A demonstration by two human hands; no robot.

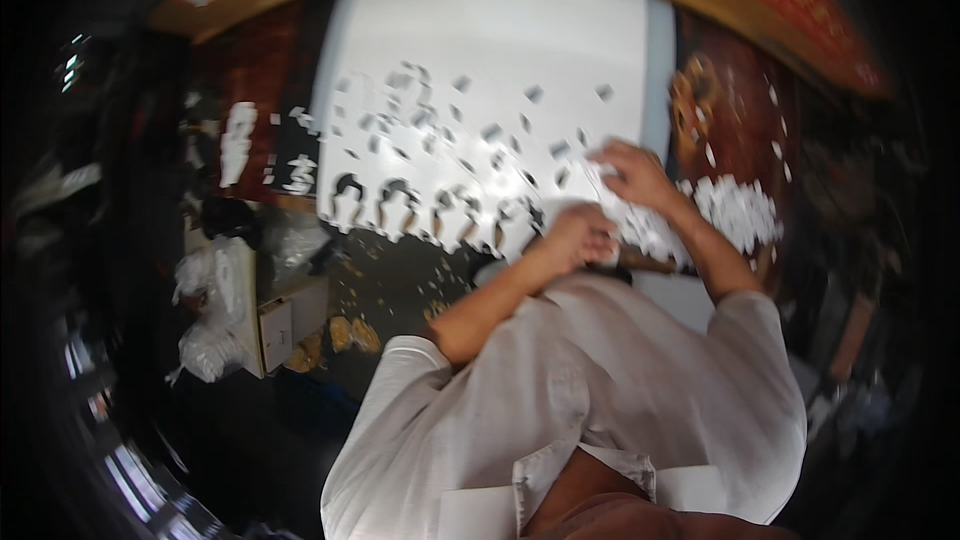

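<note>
My left hand (577, 237) is at the near edge of a white board (500, 25), its fingers curled in. Whatever they may hold is too blurred to name. Just beyond it and to the right, my right hand (637, 174) is low over the board with bent fingers drawn toward the thumb. A whitish bit shows at its fingertips, too smeared to identify. Small dark flat pieces (492, 132) lie scattered over the middle of the board. Along the near edge runs a row of curved dark-and-white shapes (398, 202), ending near my left hand.
Small white pieces form a heap (738, 212) on the reddish-brown table (745, 90) at right. Tan looped objects (690, 105) lie beside the board. White cut shapes (237, 145) are at far left. Plastic bags (210, 340) and a box (277, 333) stand lower left.
</note>
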